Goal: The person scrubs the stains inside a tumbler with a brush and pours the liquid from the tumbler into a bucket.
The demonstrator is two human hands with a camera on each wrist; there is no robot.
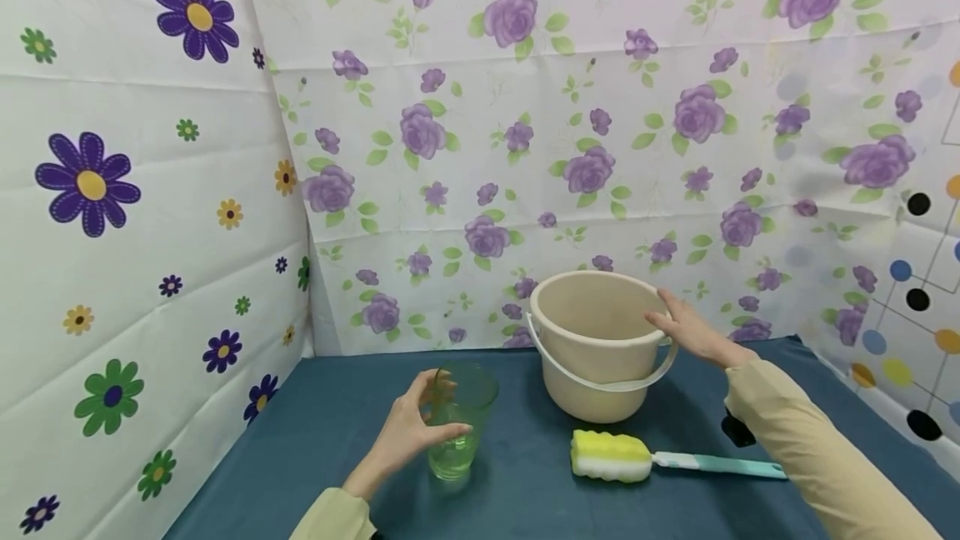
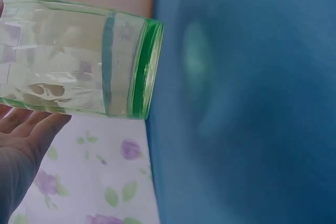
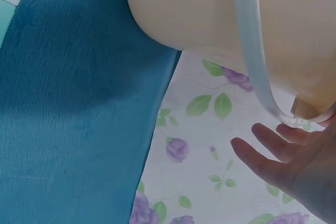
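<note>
A clear green glass (image 1: 467, 407) stands upright at the left of the table, with my left hand (image 1: 408, 432) holding its side, the thumb in front and the fingers behind. In the left wrist view the glass (image 2: 79, 59) shows its thick green base; the fingers (image 2: 39, 127) lie along its lower side there. A cream bucket (image 1: 592, 369) with a white handle (image 1: 600, 383) stands farther back. My right hand (image 1: 693, 332) is at the bucket's right rim. Its fingers (image 3: 262, 158) are spread and fairly straight beside the handle joint in the right wrist view.
A yellow and white sponge brush (image 1: 611, 457) with a teal and white handle (image 1: 720, 463) lies in front of the bucket. Dark blue cloth (image 1: 322, 423) covers the table. Flowered sheets (image 1: 450, 190) hang behind and at the sides.
</note>
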